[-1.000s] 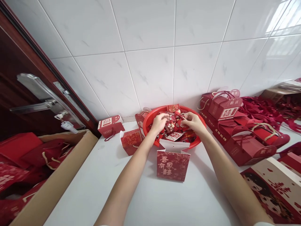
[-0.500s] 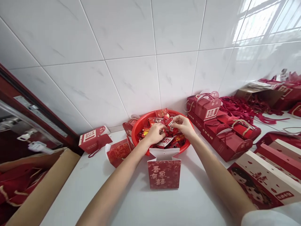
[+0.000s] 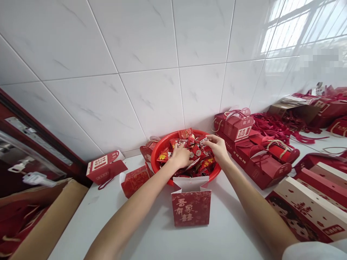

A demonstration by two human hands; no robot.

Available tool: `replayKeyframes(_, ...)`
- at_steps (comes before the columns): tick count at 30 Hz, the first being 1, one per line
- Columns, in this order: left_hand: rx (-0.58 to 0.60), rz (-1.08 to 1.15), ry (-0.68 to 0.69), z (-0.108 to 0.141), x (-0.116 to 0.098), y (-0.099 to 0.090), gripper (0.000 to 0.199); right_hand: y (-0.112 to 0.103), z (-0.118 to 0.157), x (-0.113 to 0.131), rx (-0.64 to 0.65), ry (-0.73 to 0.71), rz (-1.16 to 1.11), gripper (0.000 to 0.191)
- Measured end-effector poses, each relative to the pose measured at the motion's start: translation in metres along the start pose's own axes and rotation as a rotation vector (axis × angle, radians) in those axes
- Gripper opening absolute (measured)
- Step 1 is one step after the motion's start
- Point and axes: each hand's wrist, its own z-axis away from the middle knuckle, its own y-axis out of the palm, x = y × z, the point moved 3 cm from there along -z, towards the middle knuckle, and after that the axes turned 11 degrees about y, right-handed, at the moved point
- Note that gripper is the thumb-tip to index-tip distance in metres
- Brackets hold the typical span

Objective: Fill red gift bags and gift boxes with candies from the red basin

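A red plastic basket (image 3: 155,159) full of red wrapped candies (image 3: 206,165) stands against the tiled wall. My left hand (image 3: 181,156) is over the candies in its middle, fingers curled around a small wrapped piece. At the basket's right side, my right hand (image 3: 217,146) pinches a red and white packet (image 3: 202,141) between thumb and fingers. In front of the basket, an open-topped red gift box (image 3: 191,209) with white characters stands upright on the white table, touched by neither hand.
Red boxes lie at the left (image 3: 106,167) and beside the basket (image 3: 137,180). Stacked boxes (image 3: 251,159), ribbons (image 3: 273,128) and large gift bags (image 3: 306,213) fill the right. A cardboard carton (image 3: 51,220) stands at the lower left.
The view has shifted slightly, so the box and basket sit lower. My hands have moved a little apart over the candies, and the white-faced packet near my left hand is now mostly covered.
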Motion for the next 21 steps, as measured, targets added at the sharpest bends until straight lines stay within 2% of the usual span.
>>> replayKeyframes(2, 0.028, -0.001, -0.008, -0.010, 0.002, 0.004, 0.007, 0.000, 0.000, 0.000, -0.006, 0.016, -0.046, 0.032)
replayKeyframes(7, 0.072, -0.051, -0.048, -0.031, -0.001, 0.011, 0.010, 0.000, 0.001, 0.002, -0.004, 0.028, -0.118, 0.030)
replayKeyframes(14, 0.101, -0.028, -0.058, -0.021, 0.003, -0.009, 0.012, 0.000, 0.003, 0.003, 0.008, 0.045, -0.189, 0.025)
replayKeyframes(18, 0.033, 0.082, -0.075, -0.009, 0.016, -0.016, 0.026, 0.000, 0.003, 0.003, 0.023, 0.049, -0.188, 0.024)
replayKeyframes(21, -0.152, 0.397, -0.086, 0.000, 0.030, -0.016, 0.031, 0.000, 0.001, 0.001, 0.037, 0.068, -0.177, 0.025)
